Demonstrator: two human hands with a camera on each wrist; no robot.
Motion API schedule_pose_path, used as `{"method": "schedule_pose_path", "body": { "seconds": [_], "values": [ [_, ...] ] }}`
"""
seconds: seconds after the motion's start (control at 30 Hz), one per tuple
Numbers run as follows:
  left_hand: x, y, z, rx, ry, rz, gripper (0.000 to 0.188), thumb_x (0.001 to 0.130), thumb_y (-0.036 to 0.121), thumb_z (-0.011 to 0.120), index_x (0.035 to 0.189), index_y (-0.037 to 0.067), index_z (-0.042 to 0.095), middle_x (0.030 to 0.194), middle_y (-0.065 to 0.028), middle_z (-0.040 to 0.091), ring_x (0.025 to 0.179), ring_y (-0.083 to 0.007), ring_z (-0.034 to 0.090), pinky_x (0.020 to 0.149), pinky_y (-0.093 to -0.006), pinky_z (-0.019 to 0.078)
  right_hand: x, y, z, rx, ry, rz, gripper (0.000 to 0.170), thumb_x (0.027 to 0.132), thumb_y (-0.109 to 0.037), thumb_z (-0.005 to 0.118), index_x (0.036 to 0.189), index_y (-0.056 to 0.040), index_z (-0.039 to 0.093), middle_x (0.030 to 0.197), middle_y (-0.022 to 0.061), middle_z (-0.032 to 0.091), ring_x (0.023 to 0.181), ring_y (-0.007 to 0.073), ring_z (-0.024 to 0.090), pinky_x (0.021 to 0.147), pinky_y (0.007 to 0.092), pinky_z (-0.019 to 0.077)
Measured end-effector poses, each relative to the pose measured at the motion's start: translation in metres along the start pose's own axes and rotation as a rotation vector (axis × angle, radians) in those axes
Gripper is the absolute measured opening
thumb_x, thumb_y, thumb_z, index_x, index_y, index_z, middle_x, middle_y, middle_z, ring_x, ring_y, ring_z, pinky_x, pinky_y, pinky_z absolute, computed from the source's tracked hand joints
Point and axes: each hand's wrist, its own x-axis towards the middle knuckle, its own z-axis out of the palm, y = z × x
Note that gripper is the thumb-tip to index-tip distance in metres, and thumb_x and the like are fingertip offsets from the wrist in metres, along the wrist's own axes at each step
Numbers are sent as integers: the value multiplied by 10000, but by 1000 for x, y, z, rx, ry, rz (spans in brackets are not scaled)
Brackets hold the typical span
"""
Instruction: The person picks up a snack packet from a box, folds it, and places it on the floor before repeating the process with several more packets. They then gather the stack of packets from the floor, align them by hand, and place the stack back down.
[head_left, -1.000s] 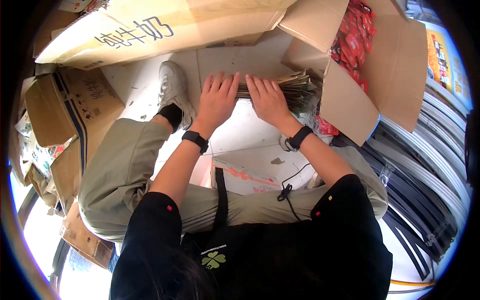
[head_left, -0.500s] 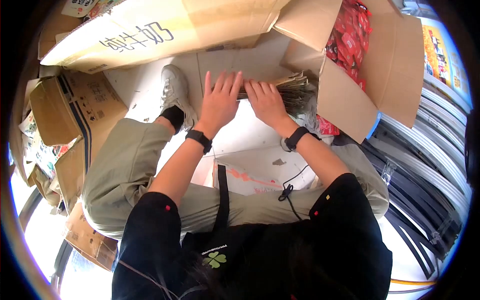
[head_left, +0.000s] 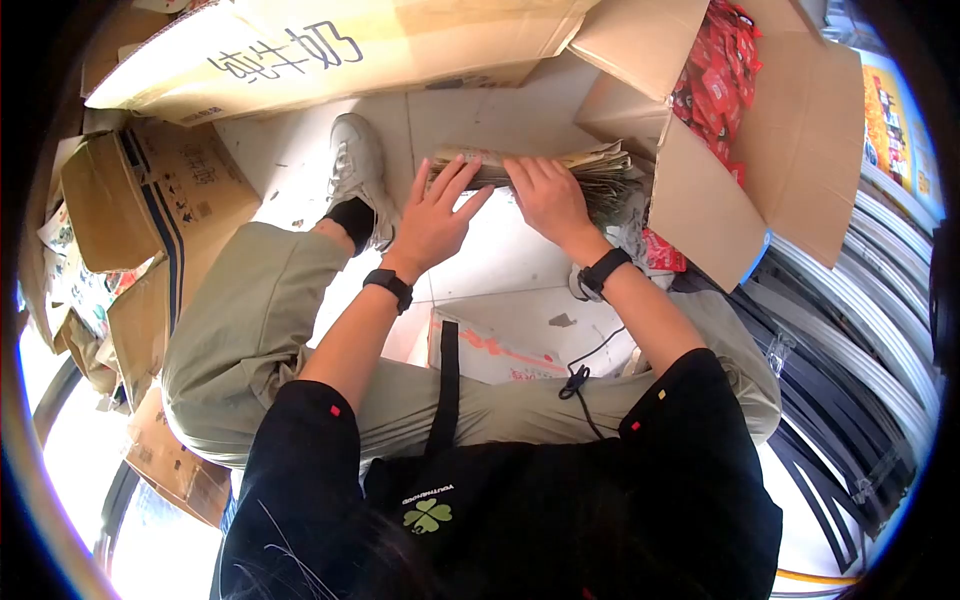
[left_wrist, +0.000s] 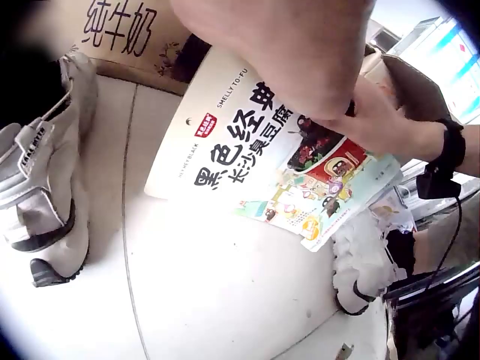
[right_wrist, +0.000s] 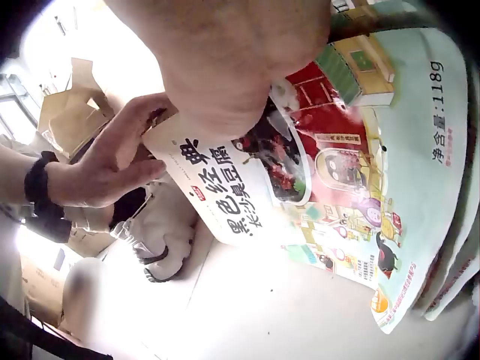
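Note:
A stack of flat printed food pouches [head_left: 605, 185] stands on edge between my feet. In the left wrist view the front pouch [left_wrist: 217, 142] is cream and pale green, with black lettering and cartoon figures. At the stack's left end, my left hand [head_left: 433, 222] touches the top edge with nearly straight fingers. Its thumb is spread away from them. My right hand [head_left: 550, 208] grips the stack near the middle, fingers bent over the top edge, its thumb hidden in the head view. In the right wrist view the pouches' right ends [right_wrist: 442, 172] fan slightly apart.
An open carton [head_left: 700, 205] of red packets [head_left: 715, 85] stands at the right. A large carton [head_left: 400, 60] lies across the front; another open carton [head_left: 115, 225] is at the left. White and black strips [head_left: 830, 350] lie at far right. A flat box [head_left: 490, 350] lies between my legs.
My left hand's fingers have spread and its thumb has moved away from them, exposing more of the stack's left end. My right hand stays on the stack.

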Motion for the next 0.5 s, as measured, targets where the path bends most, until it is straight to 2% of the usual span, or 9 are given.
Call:
{"method": "schedule_pose_path", "body": {
  "seconds": [0.13, 0.33, 0.5],
  "values": [
    [2, 4, 2, 18, 29, -33, 486, 807, 38, 607, 1270, 182, 573, 1468, -69, 400, 1377, -257, 347, 1154, -532, 180, 1, -1, 0, -7, -11, 13, 315, 814, -72, 563, 1124, -20, 566, 979, 93, 616, 903, 235, 596, 809, 343, 477],
    [3, 8, -4, 46, 74, -51, 524, 776, 31, 617, 1279, 170, 572, 1453, -78, 410, 1387, -286, 323, 1155, -526, 172, 5, 2, 3, -23, 12, 9, 312, 813, -67, 565, 1122, -22, 565, 973, 90, 611, 885, 235, 592, 781, 342, 471],
    [4, 22, 8, 44, 177, -81, 517, 733, 50, 631, 1246, 91, 594, 1274, -84, 497, 1225, -267, 439, 1061, -479, 294, 5, 3, 3, -16, -4, 13, 320, 812, -74, 581, 1129, -26, 565, 971, 90, 615, 892, 238, 593, 789, 342, 466]
  ]
}}
